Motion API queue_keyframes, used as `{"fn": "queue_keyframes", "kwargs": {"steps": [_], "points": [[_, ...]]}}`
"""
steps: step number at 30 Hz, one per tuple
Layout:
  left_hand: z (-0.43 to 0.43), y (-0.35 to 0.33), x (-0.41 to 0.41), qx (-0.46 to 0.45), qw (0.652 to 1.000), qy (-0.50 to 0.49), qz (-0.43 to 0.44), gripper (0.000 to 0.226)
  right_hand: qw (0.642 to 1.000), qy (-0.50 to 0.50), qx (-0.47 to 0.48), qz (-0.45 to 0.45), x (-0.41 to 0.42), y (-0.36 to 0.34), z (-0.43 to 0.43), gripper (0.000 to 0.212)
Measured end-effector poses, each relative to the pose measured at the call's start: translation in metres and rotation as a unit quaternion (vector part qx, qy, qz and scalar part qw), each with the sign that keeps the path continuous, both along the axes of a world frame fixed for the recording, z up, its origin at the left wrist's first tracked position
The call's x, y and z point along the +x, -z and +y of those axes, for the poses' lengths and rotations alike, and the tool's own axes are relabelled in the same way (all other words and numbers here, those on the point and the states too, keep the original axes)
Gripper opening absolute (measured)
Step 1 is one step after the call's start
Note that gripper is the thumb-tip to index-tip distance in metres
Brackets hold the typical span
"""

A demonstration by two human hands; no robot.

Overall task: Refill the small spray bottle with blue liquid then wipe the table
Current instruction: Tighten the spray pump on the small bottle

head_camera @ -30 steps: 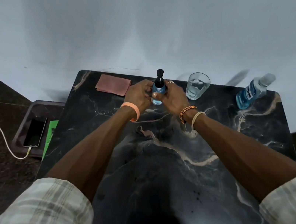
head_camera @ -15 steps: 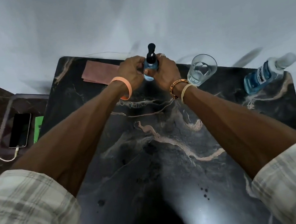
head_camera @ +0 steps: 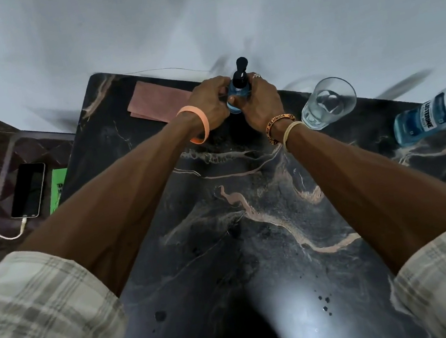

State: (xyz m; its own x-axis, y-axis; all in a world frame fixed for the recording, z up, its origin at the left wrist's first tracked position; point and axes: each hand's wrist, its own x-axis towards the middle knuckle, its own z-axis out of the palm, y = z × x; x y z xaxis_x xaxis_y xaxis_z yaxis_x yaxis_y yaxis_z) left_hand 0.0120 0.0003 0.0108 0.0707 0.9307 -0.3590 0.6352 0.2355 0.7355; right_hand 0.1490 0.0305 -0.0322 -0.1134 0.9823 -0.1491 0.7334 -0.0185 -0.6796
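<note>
Both hands wrap the small spray bottle [head_camera: 239, 96] at upper centre of the frame: left hand [head_camera: 210, 103] curled round its left side, right hand [head_camera: 259, 101] round its right, black pump head upright above the fingers. Bottle holds blue liquid, near the far edge of the dark marble table [head_camera: 253, 222]. Pink cloth [head_camera: 157, 100] lies just left; glass [head_camera: 328, 102] and blue mouthwash bottle [head_camera: 427, 119] to the right.

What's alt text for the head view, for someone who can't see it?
The left hand and right hand grip a small spray bottle of blue liquid, black pump top, at the far side of a dark marbled table. A pink cloth lies left of it; a glass and a blue mouthwash bottle are to its right.
</note>
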Motion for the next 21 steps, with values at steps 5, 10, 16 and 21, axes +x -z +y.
{"fn": "queue_keyframes", "kwargs": {"steps": [5,10,16,21], "points": [[-0.001,0.007,-0.002,0.004,0.999,-0.014,-0.046,0.054,1.0,0.003,0.005,0.02,-0.001,0.004,-0.001,0.041],[-0.001,0.014,-0.004,0.002,0.999,-0.005,-0.054,0.062,0.999,0.007,0.006,0.031,-0.001,0.004,-0.006,0.04],[-0.002,0.026,-0.004,0.003,0.998,0.018,-0.058,0.071,1.0,-0.004,-0.003,0.024,0.001,0.004,-0.007,0.045],[-0.004,0.037,-0.003,0.037,0.999,-0.019,0.003,0.075,1.0,-0.009,-0.01,-0.007,0.005,0.003,-0.012,0.079]]}}
